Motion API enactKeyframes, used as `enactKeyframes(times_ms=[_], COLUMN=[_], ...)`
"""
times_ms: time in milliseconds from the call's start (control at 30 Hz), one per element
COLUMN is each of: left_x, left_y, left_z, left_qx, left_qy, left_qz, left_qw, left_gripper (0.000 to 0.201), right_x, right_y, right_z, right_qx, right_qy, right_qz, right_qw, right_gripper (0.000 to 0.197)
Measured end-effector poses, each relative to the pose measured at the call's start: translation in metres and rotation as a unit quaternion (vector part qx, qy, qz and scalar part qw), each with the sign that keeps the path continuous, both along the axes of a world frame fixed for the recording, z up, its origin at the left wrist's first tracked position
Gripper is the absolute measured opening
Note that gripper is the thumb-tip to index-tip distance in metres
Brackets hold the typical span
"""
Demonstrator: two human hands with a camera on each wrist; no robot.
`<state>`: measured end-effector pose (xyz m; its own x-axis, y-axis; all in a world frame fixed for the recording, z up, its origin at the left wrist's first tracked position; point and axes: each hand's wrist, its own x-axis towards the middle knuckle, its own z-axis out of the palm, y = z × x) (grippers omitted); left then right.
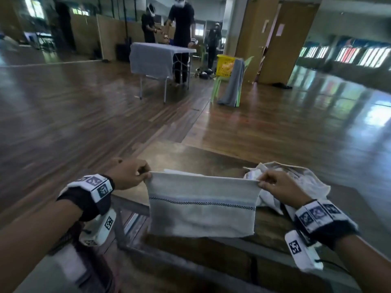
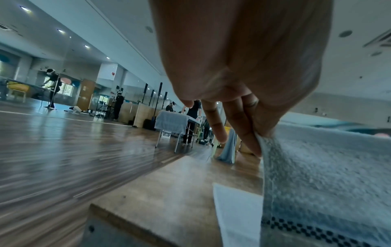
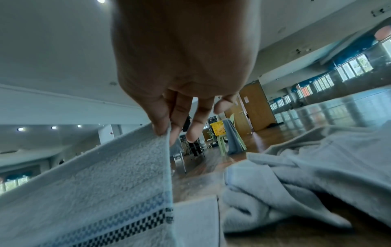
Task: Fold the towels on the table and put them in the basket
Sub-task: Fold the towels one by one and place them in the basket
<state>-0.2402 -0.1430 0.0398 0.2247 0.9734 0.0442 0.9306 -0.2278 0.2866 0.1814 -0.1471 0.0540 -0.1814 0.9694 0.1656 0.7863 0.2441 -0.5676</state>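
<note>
Towel [image 1: 202, 205] pinched taut; crumpled towels [image 1: 300, 182] beside right hand [image 1: 277, 187].

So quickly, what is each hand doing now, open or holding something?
Left hand: closed, pinching the top left corner of the striped towel.
Right hand: closed, pinching the same towel's top right corner.

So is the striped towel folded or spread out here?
Spread: the striped towel hangs flat, left hand and right hand pinching its top corners.
</note>
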Motion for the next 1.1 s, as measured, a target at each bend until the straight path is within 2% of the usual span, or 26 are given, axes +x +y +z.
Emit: enactKeyframes(times_ms=[200,300,433,633,767,900,967,1033,1100], left_x=[-0.007,-0.006,0.003,0.013,0.019,0.021,0.023,0.024,0.023], left_y=[0.030,0.054,0.087,0.140,0.159,0.169,0.172,0.173,0.172], left_z=[-0.060,-0.075,-0.082,-0.094,-0.106,-0.117,-0.119,-0.120,-0.120], left_qx=[-0.028,-0.038,-0.040,0.001,-0.019,-0.039,-0.045,-0.047,-0.043], left_qy=[0.014,0.029,0.010,-0.064,-0.035,-0.011,-0.018,-0.035,-0.038], left_qz=[0.002,0.020,0.033,0.037,0.036,0.049,0.036,0.012,0.000], left_qw=[1.000,0.999,0.999,0.997,0.999,0.998,0.998,0.998,0.998], left_gripper=[0.018,0.019,0.016,0.013,0.015,0.010,0.008,0.007,0.009], right_x=[-0.001,-0.005,-0.008,-0.015,-0.016,-0.016,-0.017,-0.020,-0.024], right_y=[0.028,0.053,0.091,0.141,0.165,0.175,0.177,0.174,0.170], right_z=[-0.055,-0.072,-0.093,-0.104,-0.120,-0.129,-0.132,-0.132,-0.130], right_qx=[-0.035,-0.035,-0.042,-0.028,-0.072,-0.095,-0.090,-0.083,-0.076], right_qy=[-0.038,-0.051,-0.097,-0.136,-0.187,-0.229,-0.229,-0.250,-0.283], right_qz=[-0.013,-0.026,-0.079,-0.092,-0.057,-0.036,-0.025,-0.024,-0.029], right_qw=[0.999,0.998,0.991,0.986,0.978,0.968,0.969,0.964,0.956], right_gripper=[0.011,0.007,0.023,0.016,0.027,0.023,0.027,0.018,0.019])
